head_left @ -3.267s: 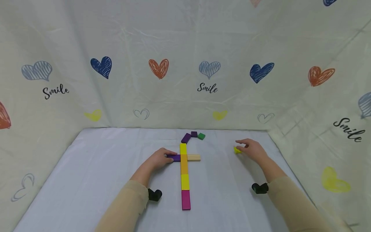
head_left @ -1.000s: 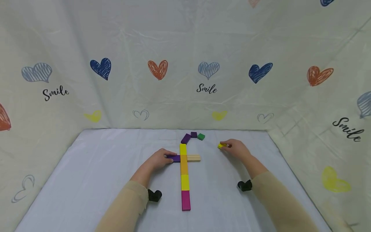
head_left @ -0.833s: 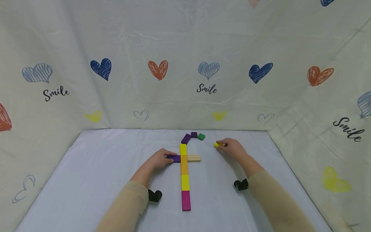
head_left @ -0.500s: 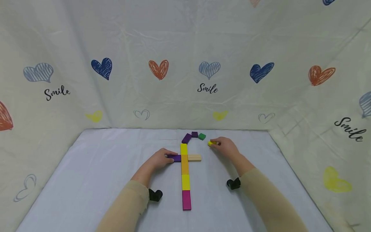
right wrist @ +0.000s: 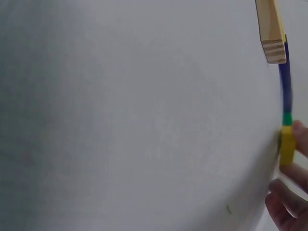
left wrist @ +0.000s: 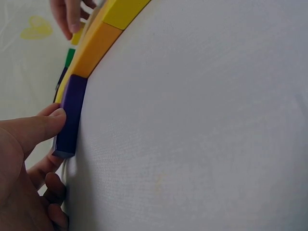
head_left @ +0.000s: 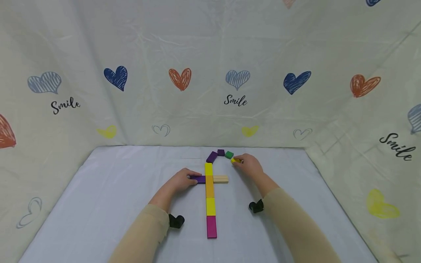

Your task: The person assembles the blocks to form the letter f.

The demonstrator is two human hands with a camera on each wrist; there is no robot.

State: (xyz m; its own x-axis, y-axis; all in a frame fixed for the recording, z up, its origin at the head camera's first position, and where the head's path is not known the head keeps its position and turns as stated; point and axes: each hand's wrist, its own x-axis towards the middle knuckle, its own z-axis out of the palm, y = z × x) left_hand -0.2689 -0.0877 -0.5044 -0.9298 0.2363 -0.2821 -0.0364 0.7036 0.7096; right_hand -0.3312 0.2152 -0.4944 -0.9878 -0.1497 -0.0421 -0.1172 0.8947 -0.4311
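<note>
My left hand [head_left: 180,180] grips the outer end of a purple block [left wrist: 71,113] between thumb and fingers; its inner end meets an orange block [head_left: 209,186]. In the head view my right hand [head_left: 250,166] pinches a small yellow block [right wrist: 287,144] close beside a green block [head_left: 229,155]. Two dark purple blocks, one tilted [head_left: 212,157] and one smaller [head_left: 221,152], curve from the green block to a yellow block [head_left: 208,169] atop the orange one. Below the orange block lie another yellow block [head_left: 211,206] and a magenta block [head_left: 212,227].
A pale natural-wood block [head_left: 220,179] sticks out to the right of the orange block, opposite the purple one. Everything lies on a white cloth [head_left: 108,190]. A hanging cloth [head_left: 204,44] printed with hearts rises behind the far table edge and along the sides.
My right hand has taken hold of the small yellow block at the right and carried it leftward, up to the green block. My left hand has stayed on the purple block.
</note>
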